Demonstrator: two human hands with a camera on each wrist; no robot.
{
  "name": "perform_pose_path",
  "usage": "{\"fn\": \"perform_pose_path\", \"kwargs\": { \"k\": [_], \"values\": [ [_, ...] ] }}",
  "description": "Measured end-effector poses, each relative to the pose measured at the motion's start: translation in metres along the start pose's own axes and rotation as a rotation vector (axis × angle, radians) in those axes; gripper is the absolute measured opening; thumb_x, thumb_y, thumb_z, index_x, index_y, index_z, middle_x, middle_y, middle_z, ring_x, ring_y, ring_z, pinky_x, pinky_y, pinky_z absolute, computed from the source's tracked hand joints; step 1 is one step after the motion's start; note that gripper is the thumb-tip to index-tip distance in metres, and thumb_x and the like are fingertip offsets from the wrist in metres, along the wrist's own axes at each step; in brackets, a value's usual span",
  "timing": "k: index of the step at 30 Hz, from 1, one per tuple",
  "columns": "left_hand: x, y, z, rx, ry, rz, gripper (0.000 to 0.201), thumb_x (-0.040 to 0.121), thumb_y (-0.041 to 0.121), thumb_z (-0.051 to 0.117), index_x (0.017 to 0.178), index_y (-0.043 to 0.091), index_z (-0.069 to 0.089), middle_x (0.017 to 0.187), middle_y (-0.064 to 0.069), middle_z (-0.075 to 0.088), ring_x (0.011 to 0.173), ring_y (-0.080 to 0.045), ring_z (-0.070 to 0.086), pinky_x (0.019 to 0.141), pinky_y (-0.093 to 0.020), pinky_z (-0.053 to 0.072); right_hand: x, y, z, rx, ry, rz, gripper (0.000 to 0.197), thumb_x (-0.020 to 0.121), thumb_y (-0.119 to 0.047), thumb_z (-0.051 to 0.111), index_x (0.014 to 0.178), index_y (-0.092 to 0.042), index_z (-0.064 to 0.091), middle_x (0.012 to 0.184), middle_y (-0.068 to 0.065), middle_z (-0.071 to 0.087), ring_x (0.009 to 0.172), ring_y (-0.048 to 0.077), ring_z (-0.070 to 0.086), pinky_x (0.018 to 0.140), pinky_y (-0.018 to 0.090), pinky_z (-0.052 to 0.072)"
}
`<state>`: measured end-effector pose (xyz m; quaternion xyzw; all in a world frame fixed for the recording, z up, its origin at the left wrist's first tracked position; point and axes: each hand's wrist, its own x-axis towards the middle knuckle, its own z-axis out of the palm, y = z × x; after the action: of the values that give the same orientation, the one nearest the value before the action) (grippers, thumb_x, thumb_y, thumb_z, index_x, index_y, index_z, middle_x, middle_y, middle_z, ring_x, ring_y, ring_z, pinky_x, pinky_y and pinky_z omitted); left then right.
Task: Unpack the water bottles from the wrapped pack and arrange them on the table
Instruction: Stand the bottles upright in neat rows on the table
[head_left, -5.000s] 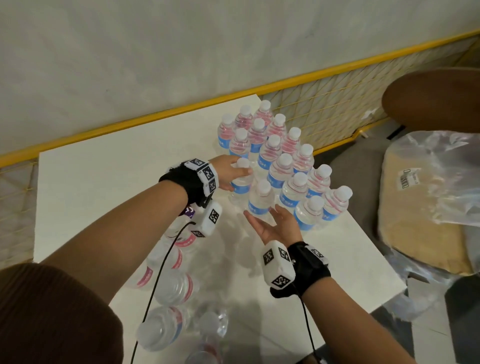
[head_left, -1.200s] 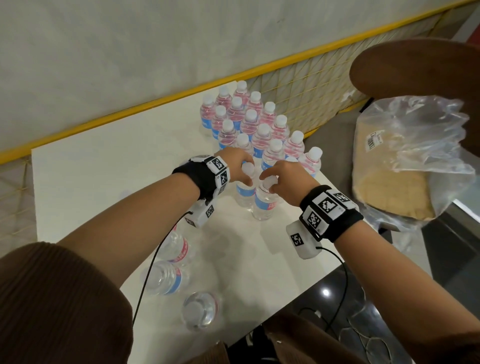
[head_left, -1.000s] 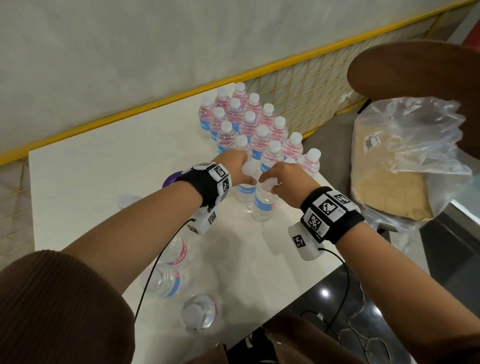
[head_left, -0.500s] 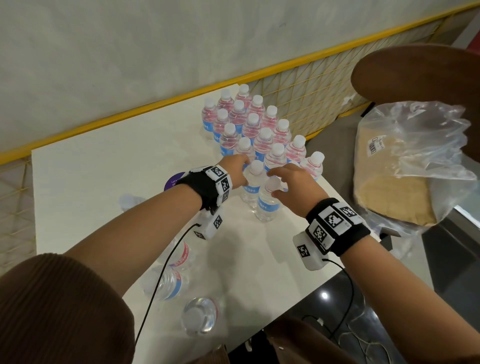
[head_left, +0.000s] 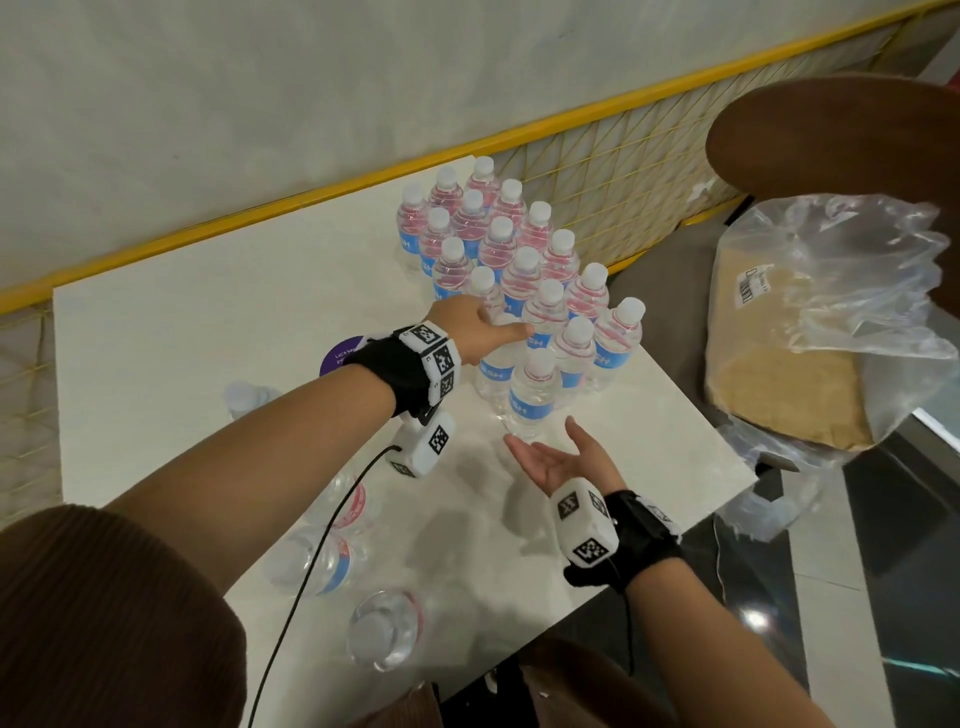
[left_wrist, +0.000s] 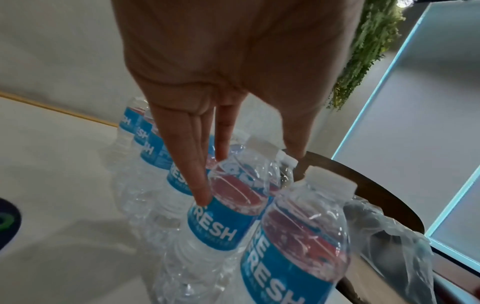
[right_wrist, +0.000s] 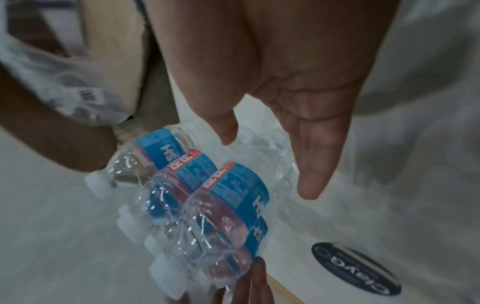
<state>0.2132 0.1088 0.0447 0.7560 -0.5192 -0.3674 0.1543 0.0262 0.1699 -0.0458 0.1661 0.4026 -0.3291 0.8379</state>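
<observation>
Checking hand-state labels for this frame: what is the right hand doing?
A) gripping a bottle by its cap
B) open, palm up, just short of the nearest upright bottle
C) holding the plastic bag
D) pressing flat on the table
B: the right hand lies open, palm up, fingers straight, holding nothing, just in front of the nearest upright bottle on the table.

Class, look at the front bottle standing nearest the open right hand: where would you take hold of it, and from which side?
Grip the front bottle around its blue label band, coming from the near side where the right hand waits. It stands upright, neighbours crowd its far and left sides, and only the near side faces bare table.
</observation>
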Motion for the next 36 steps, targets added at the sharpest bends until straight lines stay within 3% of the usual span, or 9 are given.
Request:
{"fn": "perform_pose_path", "kwargs": {
  "k": [3, 5, 12, 14, 17, 21, 28, 33, 36],
  "values": [
    [0.000, 0.000, 0.001, 0.030, 0.032, 0.056, 0.055, 0.073, 0.055, 0.071, 0.099, 0.007, 0.065, 0.102, -0.010, 0.069, 0.088, -0.026, 0.068, 0.088, -0.040, 0.054, 0.008, 0.004, 0.007, 0.173, -0.075, 0.050, 0.074, 0.094, -0.033, 0.054, 0.146, 0.005, 0.018, 0.140, 0.032, 0.040, 0.115, 0.042, 0.054, 0.071, 0.051, 0.057],
    [-0.001, 0.000, -0.003, 0.055, -0.002, 0.067, 0.052, 0.075, 0.052, 0.070, 0.109, 0.012, 0.068, 0.110, -0.006, 0.069, 0.093, -0.024, 0.067, 0.090, -0.037, 0.053, 0.008, 0.003, 0.010, 0.195, -0.089, 0.077, 0.067, 0.094, -0.034, 0.053, 0.141, 0.008, 0.029, 0.140, 0.025, 0.043, 0.123, 0.028, 0.052, 0.065, 0.043, 0.057],
    [-0.007, 0.006, -0.011, 0.070, -0.047, 0.130, 0.050, 0.082, 0.039, 0.069, 0.127, 0.018, 0.060, 0.127, -0.005, 0.062, 0.113, -0.021, 0.059, 0.088, -0.023, 0.040, 0.008, 0.005, 0.020, 0.086, -0.049, 0.100, 0.050, 0.091, -0.034, 0.058, 0.119, 0.007, 0.050, 0.118, 0.014, 0.058, 0.085, 0.023, 0.060, 0.053, 0.030, 0.058],
    [-0.006, 0.007, -0.010, 0.072, -0.031, 0.152, 0.050, 0.084, 0.035, 0.069, 0.129, 0.018, 0.058, 0.129, -0.005, 0.060, 0.117, -0.019, 0.057, 0.088, -0.021, 0.038, 0.004, 0.005, 0.024, 0.097, -0.020, 0.088, 0.050, 0.091, -0.034, 0.058, 0.113, 0.010, 0.051, 0.132, 0.008, 0.053, 0.089, 0.022, 0.061, 0.062, 0.028, 0.058],
    [-0.005, 0.007, -0.009, 0.071, -0.017, 0.154, 0.053, 0.084, 0.035, 0.069, 0.131, 0.017, 0.055, 0.129, -0.006, 0.060, 0.117, -0.019, 0.056, 0.086, -0.021, 0.036, -0.002, 0.006, 0.029, 0.120, -0.018, 0.060, 0.057, 0.091, -0.034, 0.058, 0.129, 0.006, 0.041, 0.138, 0.017, 0.046, 0.122, 0.024, 0.052, 0.095, 0.032, 0.049],
    [-0.004, 0.007, -0.006, 0.107, 0.026, 0.135, 0.060, 0.081, 0.051, 0.065, 0.131, 0.019, 0.057, 0.126, -0.004, 0.061, 0.117, -0.020, 0.055, 0.091, -0.025, 0.039, -0.006, 0.002, 0.039, 0.094, -0.096, 0.071, 0.063, 0.092, -0.033, 0.057, 0.140, 0.000, 0.033, 0.145, 0.022, 0.037, 0.124, 0.033, 0.048, 0.071, 0.047, 0.057],
    [0.001, 0.003, -0.007, 0.095, -0.001, 0.128, 0.057, 0.083, 0.052, 0.063, 0.129, 0.018, 0.059, 0.122, -0.006, 0.064, 0.111, -0.021, 0.059, 0.088, -0.026, 0.041, -0.017, -0.008, 0.045, 0.077, 0.012, 0.170, 0.062, 0.087, -0.031, 0.062, 0.137, -0.005, 0.037, 0.139, 0.007, 0.044, 0.123, 0.009, 0.048, 0.073, 0.027, 0.051],
    [0.001, 0.002, -0.010, 0.123, -0.020, 0.158, 0.058, 0.085, 0.052, 0.060, 0.132, 0.020, 0.055, 0.123, -0.006, 0.062, 0.114, -0.021, 0.057, 0.090, -0.025, 0.039, -0.044, 0.004, 0.062, -0.205, 0.152, -0.062, 0.033, 0.090, -0.030, 0.062, 0.101, -0.002, 0.047, 0.108, 0.015, 0.055, 0.109, 0.026, 0.055, 0.090, 0.036, 0.048],
    [0.001, 0.003, -0.022, 0.092, -0.031, 0.221, 0.046, 0.086, 0.042, 0.063, 0.126, 0.021, 0.059, 0.123, -0.004, 0.063, 0.116, -0.018, 0.058, 0.093, -0.023, 0.038, -0.048, 0.002, 0.057, -0.613, 0.276, -0.284, 0.046, 0.086, -0.028, 0.066, 0.120, -0.007, 0.043, 0.102, 0.011, 0.052, 0.089, 0.024, 0.056, 0.076, 0.040, 0.052]
  ]
}}
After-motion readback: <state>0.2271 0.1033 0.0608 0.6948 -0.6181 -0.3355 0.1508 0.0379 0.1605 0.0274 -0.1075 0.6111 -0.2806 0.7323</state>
